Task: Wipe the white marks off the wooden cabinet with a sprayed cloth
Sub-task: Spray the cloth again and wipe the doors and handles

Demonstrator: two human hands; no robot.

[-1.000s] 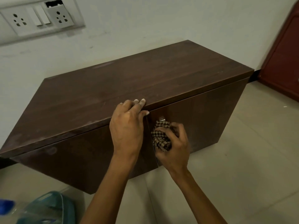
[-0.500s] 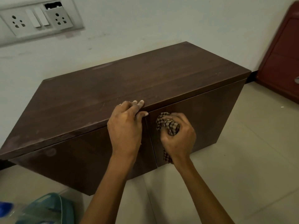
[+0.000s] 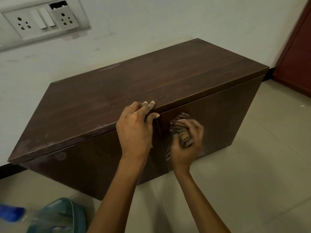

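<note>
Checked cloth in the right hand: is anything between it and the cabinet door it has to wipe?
Nothing visible. The right hand holds the cloth directly against the right door of the cabinet, just under the top. The left hand grips the top's front edge, left of the cloth and clear of it.

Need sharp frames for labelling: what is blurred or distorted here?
Head view: the right hand and checked cloth are motion-blurred; the left hand on the cabinet edge is sharp; the blue object bottom left is smeared; the socket panel looks skewed in the wide-angle corner.
</note>
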